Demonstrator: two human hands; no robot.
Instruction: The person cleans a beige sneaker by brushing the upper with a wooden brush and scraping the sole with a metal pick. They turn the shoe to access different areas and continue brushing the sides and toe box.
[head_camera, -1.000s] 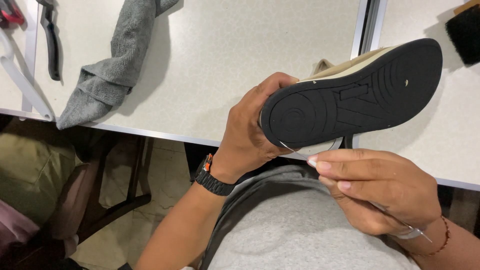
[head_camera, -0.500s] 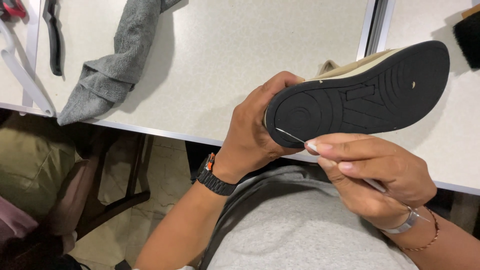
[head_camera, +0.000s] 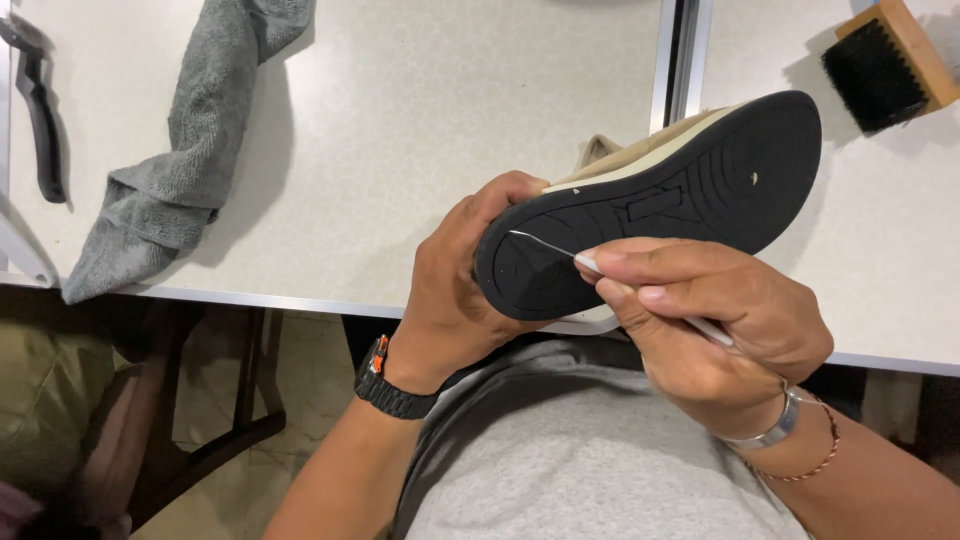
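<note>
My left hand (head_camera: 455, 295) grips the heel end of a beige shoe with a black rubber sole (head_camera: 690, 185), held sole-up over the table edge. A black watch sits on that wrist. My right hand (head_camera: 705, 315) pinches a thin white-handled metal pick (head_camera: 548, 246), whose fine tip rests against the sole's grooves near the heel. Bracelets circle the right wrist.
A grey towel (head_camera: 190, 150) lies crumpled on the pale table (head_camera: 420, 130) at the left. Black-handled pliers (head_camera: 42, 120) rest at the far left edge. A wooden brush with black bristles (head_camera: 885, 62) lies at the upper right. A metal seam (head_camera: 680, 60) splits the tabletop.
My right hand has moved up from under the shoe and brought the pick's tip onto the sole near the heel. The left hand keeps the shoe held steady.
</note>
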